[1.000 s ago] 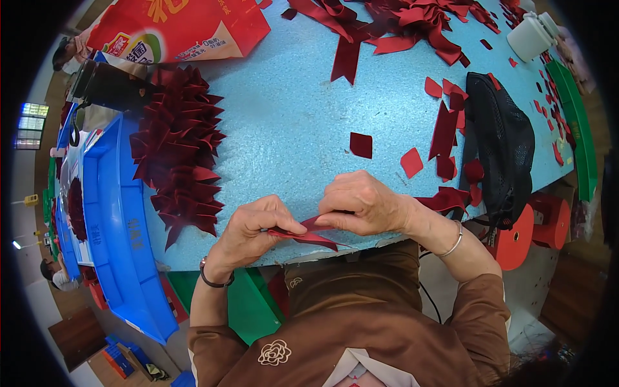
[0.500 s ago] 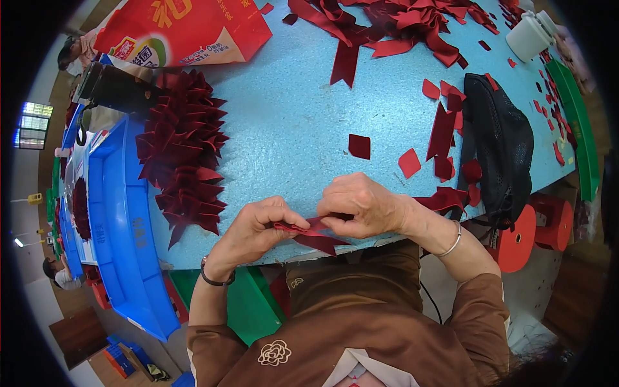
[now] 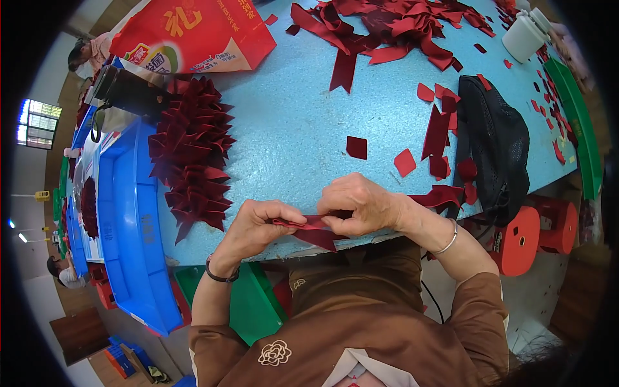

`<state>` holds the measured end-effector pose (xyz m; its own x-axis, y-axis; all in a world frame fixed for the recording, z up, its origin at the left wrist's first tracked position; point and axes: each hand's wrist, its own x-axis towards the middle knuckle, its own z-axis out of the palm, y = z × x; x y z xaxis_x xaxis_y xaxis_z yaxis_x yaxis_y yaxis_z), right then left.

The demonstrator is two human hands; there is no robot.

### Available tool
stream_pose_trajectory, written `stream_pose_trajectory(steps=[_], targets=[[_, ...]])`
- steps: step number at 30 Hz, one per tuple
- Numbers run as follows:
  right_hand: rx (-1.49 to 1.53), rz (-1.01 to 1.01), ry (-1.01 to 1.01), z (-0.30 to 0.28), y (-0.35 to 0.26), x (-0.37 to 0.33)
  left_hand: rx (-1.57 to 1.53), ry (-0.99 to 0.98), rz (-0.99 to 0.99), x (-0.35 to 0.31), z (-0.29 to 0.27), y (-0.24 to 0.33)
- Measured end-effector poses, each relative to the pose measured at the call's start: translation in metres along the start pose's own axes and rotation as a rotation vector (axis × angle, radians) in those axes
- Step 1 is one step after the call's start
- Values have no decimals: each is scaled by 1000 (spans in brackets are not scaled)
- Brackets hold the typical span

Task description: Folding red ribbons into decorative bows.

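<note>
Close to the table's front edge, a dark red velvet ribbon (image 3: 318, 238) stretches between my two hands. My left hand (image 3: 256, 227) pinches its folded part between thumb and fingers. My right hand (image 3: 356, 205) is closed on the ribbon's other side, fingers curled down with the thumb beneath. One pointed tail of the ribbon hangs below the hands. Beyond my left hand stands a long row of folded dark red ribbon bows (image 3: 193, 155). Past my right wrist, another piece of red ribbon (image 3: 438, 197) lies on the table.
A blue tray (image 3: 135, 226) lines the table's left edge, near a black cup (image 3: 132, 90) and a red bag (image 3: 193, 39). Loose ribbons (image 3: 400, 29) are heaped at the back. On the right are a black mesh pouch (image 3: 493, 148), a white bottle (image 3: 525, 37) and red stools (image 3: 519, 242).
The view has shifted slightly, moving the tray and bows a little to the right in the picture. Both hands keep hold of the ribbon, with barely any movement between them.
</note>
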<state>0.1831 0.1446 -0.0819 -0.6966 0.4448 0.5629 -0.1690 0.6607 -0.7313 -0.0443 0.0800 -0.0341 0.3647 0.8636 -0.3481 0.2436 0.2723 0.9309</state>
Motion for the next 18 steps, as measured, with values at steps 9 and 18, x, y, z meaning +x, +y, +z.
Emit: stream_pose_trajectory(steps=[9,18], targets=[[132,122,-50,-2,-19,2,64,168,87,-20,12,8],[125,209,-17,1,-34,-4,351,254,239,-47,28,16]])
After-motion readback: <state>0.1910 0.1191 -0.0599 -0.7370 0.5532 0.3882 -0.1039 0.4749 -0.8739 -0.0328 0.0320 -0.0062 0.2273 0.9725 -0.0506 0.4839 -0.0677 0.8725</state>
